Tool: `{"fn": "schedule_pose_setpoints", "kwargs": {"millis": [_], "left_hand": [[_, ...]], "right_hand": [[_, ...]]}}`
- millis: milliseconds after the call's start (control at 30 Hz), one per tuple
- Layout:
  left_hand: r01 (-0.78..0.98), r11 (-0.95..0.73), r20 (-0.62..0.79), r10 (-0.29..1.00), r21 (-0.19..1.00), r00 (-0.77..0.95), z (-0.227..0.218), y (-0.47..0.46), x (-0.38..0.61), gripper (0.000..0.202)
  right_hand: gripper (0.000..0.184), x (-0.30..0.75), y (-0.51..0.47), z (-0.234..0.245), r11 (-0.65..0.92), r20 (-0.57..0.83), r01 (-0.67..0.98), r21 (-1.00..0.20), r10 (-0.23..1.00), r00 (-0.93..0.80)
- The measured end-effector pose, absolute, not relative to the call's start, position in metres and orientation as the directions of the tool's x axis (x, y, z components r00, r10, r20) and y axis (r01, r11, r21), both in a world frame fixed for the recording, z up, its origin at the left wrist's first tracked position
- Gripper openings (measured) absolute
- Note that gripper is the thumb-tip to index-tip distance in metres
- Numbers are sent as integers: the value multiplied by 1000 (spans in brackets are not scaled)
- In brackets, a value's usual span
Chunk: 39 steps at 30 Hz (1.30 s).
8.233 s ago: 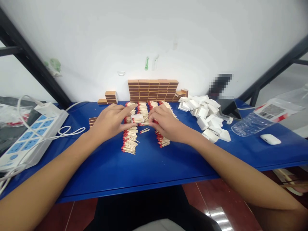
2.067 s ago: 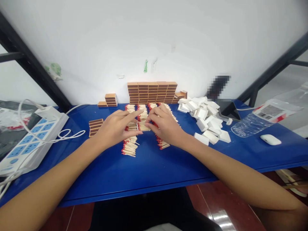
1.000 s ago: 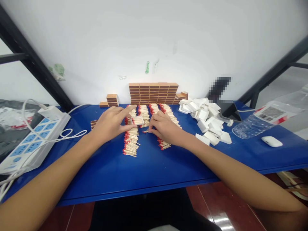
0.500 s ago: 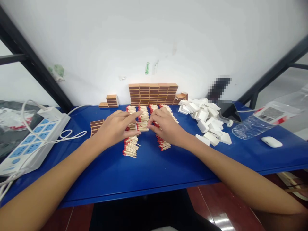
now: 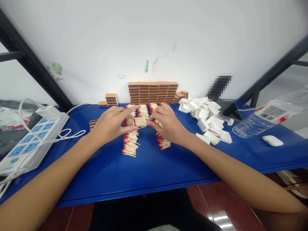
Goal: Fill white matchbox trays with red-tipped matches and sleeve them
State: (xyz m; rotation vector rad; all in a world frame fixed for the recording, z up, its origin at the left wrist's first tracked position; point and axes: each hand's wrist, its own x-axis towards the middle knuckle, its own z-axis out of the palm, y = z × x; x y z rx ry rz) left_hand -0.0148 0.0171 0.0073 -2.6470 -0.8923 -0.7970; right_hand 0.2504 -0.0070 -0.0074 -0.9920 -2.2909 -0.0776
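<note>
A small white matchbox tray with matches in it sits between my two hands, over the rows of matches. My left hand holds the tray's left end, its thumb along the near edge and its forefinger reaching past the far side. At the tray's right end my right hand is closed in a pinch, with pale match ends at its fingertips. Red-headed matches lie in a left row, a middle row and a right row, the last partly hidden under my right hand.
Brown matchboxes are stacked against the wall, with smaller stacks to the left. White trays lie heaped on the right. Beyond them are a plastic bottle and a white case. A power strip with cables lies left.
The tray now shows more fully between my hands. My left forefinger has lifted a little from it, and matches show at my right fingertips. The view has shifted slightly.
</note>
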Motion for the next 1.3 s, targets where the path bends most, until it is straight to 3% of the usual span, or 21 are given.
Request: {"fn": "schedule_pose_setpoints", "kwargs": {"millis": [367, 867, 1300], "left_hand": [[673, -737, 567, 531, -58, 630, 6, 28, -23, 69], [653, -752, 584, 493, -87, 645, 6, 28, -24, 71], [661, -743, 576, 498, -102, 649, 5, 29, -25, 71]], "right_hand": [[16, 248, -1, -22, 736, 436, 657, -163, 651, -621], [15, 249, 1, -23, 723, 421, 686, -76, 648, -635], [17, 247, 0, -24, 728, 425, 682, -73, 641, -639]]}}
